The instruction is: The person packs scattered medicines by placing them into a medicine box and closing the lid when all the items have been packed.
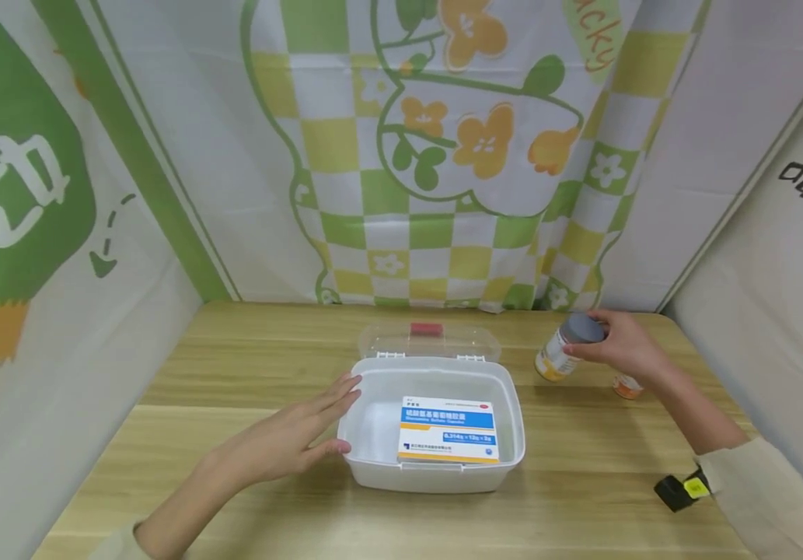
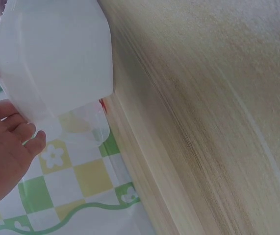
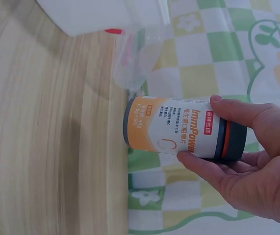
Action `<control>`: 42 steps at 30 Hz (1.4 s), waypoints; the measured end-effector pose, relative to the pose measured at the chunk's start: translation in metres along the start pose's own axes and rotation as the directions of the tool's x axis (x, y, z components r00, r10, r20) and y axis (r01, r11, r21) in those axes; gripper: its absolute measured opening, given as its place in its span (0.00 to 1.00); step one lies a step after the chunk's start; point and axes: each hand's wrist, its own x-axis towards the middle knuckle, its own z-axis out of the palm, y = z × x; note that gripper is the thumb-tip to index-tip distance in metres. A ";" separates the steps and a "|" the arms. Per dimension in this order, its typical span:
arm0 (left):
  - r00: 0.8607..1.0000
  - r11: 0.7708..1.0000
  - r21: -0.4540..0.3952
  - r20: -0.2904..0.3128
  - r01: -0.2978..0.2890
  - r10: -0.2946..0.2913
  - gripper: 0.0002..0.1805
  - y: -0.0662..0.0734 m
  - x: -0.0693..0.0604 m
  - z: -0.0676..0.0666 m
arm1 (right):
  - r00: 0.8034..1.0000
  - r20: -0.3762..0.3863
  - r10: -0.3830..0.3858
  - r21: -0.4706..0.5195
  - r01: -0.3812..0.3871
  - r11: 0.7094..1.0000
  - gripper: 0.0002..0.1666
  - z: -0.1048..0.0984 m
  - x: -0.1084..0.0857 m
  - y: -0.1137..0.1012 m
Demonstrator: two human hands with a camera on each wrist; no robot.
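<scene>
Head view showed a right hand [image 1: 621, 342] at the far right of a wooden table [image 1: 261, 373], its thumb and fingers clamped on the upper part of a bottle [image 1: 556, 359]. That bottle, with a dark cap and a white and orange label, leaned over to the right of a white plastic box [image 1: 436, 480], well apart from it; whether its base touched the table could not be told. Right wrist view gave the grip more clearly, the thumb on one side and fingers on the other, just below and around the cap.

To the left, a left hand [image 1: 296, 432] touched the left side of the box, its fingers a little apart and the thumb spread away toward the near corner. The box stood with its clear lid [image 1: 387, 340] open on the far side, a red latch [image 1: 426, 329] on the lid's far edge. Inside, toward the right, lay a blue and white carton [image 1: 448, 430], printed face up. A small jar [image 1: 627, 386] stood near the right wrist, partly hidden, and a black object [image 1: 672, 495] with a yellow patch lay nearer, beside the right sleeve [image 1: 758, 486].
</scene>
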 end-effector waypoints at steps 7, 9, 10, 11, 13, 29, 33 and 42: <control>1.000 1.000 0.012 0.005 -0.006 0.006 0.40 0.000 0.003 -0.003 | 0.999 -0.019 -0.037 -0.011 0.037 0.999 0.47 0.000 -0.012 -0.010; 1.000 1.000 0.011 0.011 0.000 0.000 0.41 0.000 0.003 -0.004 | 0.999 -0.019 -0.051 -0.004 0.051 0.999 0.46 0.000 -0.015 -0.014; 1.000 1.000 0.008 0.014 0.003 -0.003 0.41 0.000 0.003 -0.004 | 0.998 -0.019 -0.057 -0.002 0.057 0.998 0.46 0.000 -0.016 -0.016; 1.000 1.000 0.007 0.016 0.005 -0.005 0.41 0.000 0.003 -0.004 | 0.998 -0.018 -0.063 0.003 0.063 0.998 0.46 0.000 -0.018 -0.018; 1.000 1.000 0.004 0.018 0.005 -0.005 0.41 0.000 0.003 -0.004 | 0.997 -0.020 -0.075 0.005 0.076 0.997 0.46 0.000 -0.021 -0.022; 1.000 1.000 -0.008 0.008 0.007 -0.007 0.40 0.000 0.000 -0.002 | 0.995 -0.021 -0.102 0.014 0.102 0.995 0.48 -0.002 -0.044 -0.054; 1.000 1.000 0.004 0.004 0.004 -0.004 0.41 0.001 -0.001 -0.001 | 0.993 -0.015 -0.116 0.005 0.116 0.993 0.50 -0.002 -0.047 -0.062; 1.000 1.000 0.009 -0.005 0.003 -0.003 0.40 0.001 -0.001 0.000 | 0.985 -0.008 -0.174 -0.025 0.174 0.984 0.45 0.001 -0.050 -0.077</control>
